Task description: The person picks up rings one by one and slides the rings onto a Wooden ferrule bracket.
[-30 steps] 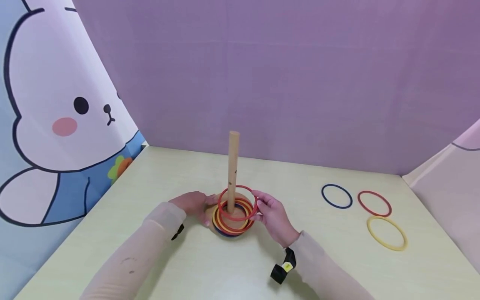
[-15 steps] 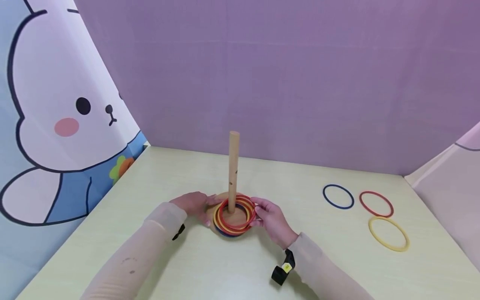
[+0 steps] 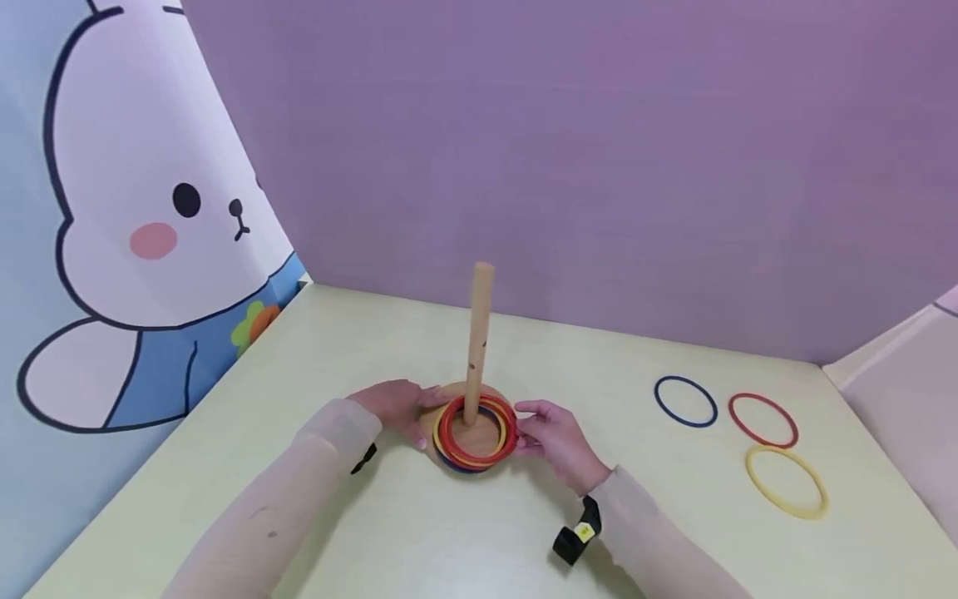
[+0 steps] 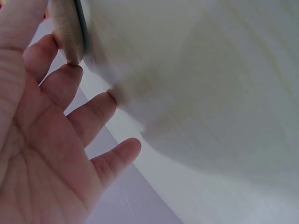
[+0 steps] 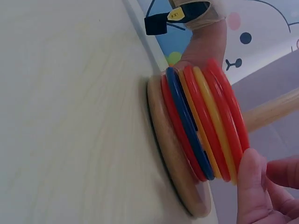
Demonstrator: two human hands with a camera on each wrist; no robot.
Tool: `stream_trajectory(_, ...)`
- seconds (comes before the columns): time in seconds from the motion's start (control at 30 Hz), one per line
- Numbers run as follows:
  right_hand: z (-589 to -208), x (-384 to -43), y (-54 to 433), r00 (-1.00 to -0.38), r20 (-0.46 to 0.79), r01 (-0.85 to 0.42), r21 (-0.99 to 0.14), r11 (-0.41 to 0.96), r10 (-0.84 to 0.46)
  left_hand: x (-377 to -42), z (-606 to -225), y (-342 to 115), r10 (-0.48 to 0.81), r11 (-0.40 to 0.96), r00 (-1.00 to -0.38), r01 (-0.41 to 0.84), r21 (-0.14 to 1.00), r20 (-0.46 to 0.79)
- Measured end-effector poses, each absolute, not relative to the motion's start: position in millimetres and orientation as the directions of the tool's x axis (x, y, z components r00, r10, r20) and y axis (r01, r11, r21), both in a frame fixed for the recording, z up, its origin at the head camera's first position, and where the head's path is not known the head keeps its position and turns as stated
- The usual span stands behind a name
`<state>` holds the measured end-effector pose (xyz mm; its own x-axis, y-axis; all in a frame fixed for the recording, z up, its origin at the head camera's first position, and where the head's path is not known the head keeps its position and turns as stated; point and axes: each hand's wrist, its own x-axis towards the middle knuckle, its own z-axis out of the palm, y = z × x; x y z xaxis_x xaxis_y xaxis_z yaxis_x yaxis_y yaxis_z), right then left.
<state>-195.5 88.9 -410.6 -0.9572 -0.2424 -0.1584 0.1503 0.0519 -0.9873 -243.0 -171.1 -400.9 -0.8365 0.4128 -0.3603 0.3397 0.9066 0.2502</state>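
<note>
A round wooden base (image 3: 427, 422) with an upright wooden peg (image 3: 480, 341) stands on the table. Red, yellow and blue rings are stacked around the peg; a red ring (image 3: 446, 433) lies on top. My left hand (image 3: 392, 408) touches the base's left edge, its fingers spread in the left wrist view, where fingertips meet the wooden rim (image 4: 70, 35). At the right side of the stack is my right hand (image 3: 557, 441). In the right wrist view, its thumb (image 5: 252, 182) lies along the edge of the topmost rings, with the forefinger bent beside it.
On the table's right side lie a blue ring (image 3: 685, 401), another red ring (image 3: 763, 419) and a yellow ring (image 3: 786, 482), the latter two touching or overlapping. A purple cloth (image 3: 599, 183) hangs behind the table (image 3: 419, 532), and a cartoon-printed cloth (image 3: 150, 166) stands at the left.
The red ring in my right hand has come down along the peg onto the stack. My right fingers have drawn slightly outward from it. The left hand stays at the base; the view has shifted slightly.
</note>
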Motion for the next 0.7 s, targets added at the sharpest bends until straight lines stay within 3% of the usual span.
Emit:
stream_trajectory(0.2,-409.8,-202.2,108.1,-0.968,-0.157,0.127,-0.980,0.153,-0.198,-241.8,-401.3,-172.0,0.415,0.905,-0.830,0.334,0.262,-0.374)
stream_trajectory(0.4,-412.0,-217.4,155.1,-0.984,-0.055,-0.011,-0.929,0.369,-0.169,-242.8,-401.9,-173.2,0.428,0.898,-0.823,0.342,0.278,-0.372)
stream_trajectory(0.53,-407.4,-228.0,196.3,-0.975,0.023,-0.152,-0.793,0.591,-0.219,-243.3,-403.3,-174.8,0.452,0.885,-0.819,0.363,0.290,-0.354)
stream_trajectory(0.7,-402.6,-238.2,244.5,-0.974,0.000,-0.189,-0.553,0.811,-0.227,-240.2,-406.4,-180.4,0.488,0.873,-0.804,0.449,0.190,-0.341)
